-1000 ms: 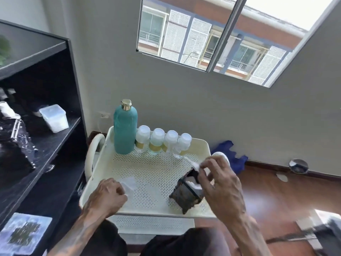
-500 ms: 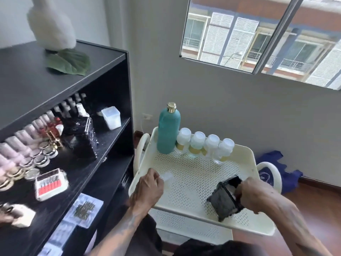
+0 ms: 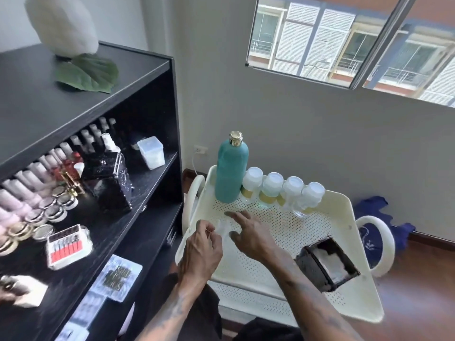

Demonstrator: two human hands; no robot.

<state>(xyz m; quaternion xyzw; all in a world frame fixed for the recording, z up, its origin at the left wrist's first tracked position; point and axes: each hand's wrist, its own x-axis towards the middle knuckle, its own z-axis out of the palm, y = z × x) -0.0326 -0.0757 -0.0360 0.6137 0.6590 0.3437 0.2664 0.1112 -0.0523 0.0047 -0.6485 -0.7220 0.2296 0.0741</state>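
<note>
Cotton pad (image 3: pixel 222 228), small and white, is held just above the near left corner of the cart's top tray, between the two hands.

A black shelf unit (image 3: pixel 37 107) is seen at the left, with a green leaf (image 3: pixel 86 72) laid on its top and rows of nail polish bottles (image 3: pixel 37 173) lined up on the shelf below. Beside it, a cream perforated cart tray (image 3: pixel 283 232) with looped side handles serves as the surface. A tall teal bottle (image 3: pixel 231 173) with a gold cap is stood upright at the tray's far left corner, and four white-capped jars (image 3: pixel 273 183) are ranged in a row just to its right. A black box (image 3: pixel 325 264) is tipped on its side near the tray's right front, its open mouth showing white padding. A clear lidded tub (image 3: pixel 151 152) is set on the shelf.

The pad is pinched by the left hand (image 3: pixel 200 249) between thumb and curled fingers. The right hand (image 3: pixel 251 236) is held wide, fingers straight and spread, with its thumb just beside the pad; whether contact is made cannot be told.
</note>
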